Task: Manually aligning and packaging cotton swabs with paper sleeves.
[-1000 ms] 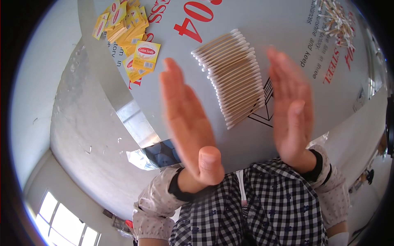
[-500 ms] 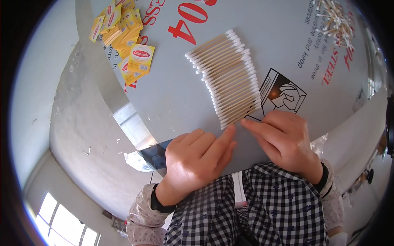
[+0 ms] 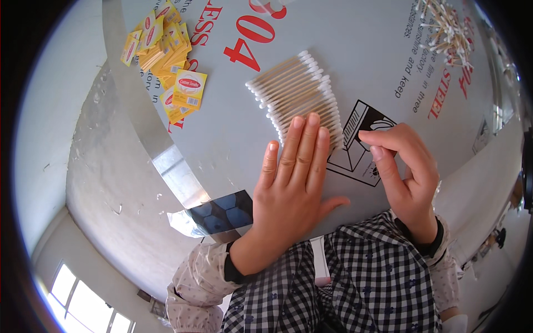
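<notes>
A row of cotton swabs lies side by side on the grey tabletop, white tips at both ends and wooden sticks between. My left hand is flat, palm down, its fingertips over the near end of the row and its thumb stretched out to the right. Several of the nearest swabs are hidden under those fingers. To the right of the row my right hand hovers near the printed picture on the surface. Its thumb and forefinger are bent with a gap between them, and nothing shows in it.
A heap of small yellow packets lies at the far left, with a few packets on its near side. Loose swabs are piled at the far right. Dark patterned tape hangs over the table's near left edge.
My left hand has gone from pointing at the nearest swab to lying flat over the row's near end. My right hand has drawn away to the right, its fingers parting.
</notes>
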`<state>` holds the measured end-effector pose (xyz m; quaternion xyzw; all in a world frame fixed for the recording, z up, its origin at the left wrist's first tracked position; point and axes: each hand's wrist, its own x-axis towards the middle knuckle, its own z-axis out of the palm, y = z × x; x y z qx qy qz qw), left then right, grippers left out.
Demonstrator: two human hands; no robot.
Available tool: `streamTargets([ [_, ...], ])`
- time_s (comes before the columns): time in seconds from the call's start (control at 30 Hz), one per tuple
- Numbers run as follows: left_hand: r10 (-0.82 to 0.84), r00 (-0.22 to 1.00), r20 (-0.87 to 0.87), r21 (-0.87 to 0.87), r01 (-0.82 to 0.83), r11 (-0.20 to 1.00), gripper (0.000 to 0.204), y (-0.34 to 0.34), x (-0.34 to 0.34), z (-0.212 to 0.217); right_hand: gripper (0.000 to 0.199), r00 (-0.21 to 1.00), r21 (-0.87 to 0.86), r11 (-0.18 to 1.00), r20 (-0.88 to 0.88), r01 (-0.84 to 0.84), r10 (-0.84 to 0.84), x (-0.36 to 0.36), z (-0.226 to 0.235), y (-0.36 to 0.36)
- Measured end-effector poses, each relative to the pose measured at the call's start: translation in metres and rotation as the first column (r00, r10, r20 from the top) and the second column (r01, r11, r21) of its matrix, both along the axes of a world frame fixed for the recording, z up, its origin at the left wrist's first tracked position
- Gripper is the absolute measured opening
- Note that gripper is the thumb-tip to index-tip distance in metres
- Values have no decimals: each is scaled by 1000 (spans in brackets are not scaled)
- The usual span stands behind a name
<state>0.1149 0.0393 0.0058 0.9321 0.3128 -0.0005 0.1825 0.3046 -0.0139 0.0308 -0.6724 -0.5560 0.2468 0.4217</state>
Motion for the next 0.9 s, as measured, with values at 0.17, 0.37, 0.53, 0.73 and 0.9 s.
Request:
streamTargets([
  [0.17,-77,997,-29,77,79,994,101,-11,-4,-5,18,1000,-3,1000,21,-5,5,2,-1,-4],
  [0.37,-2,999,-43,39,4,999,103,2,3,-4,16,999,-37,998,-16,48,-48,2,0,-4],
  [0.53,-50,998,-36,70,53,996,102,-6,-2,-5,15,999,-47,998,-20,47,-48,-3,-2,-2],
  [0.73,-58,998,6,-9,58,998,104,2,-6,-7,21,965,-116,988,-232,97,-122,-4,-11,-2],
  [0.9,487,628,607,-542,-121,832,114,14,-25,-4,44,747,23,984,-654,178,-119,-11,-23,11],
])
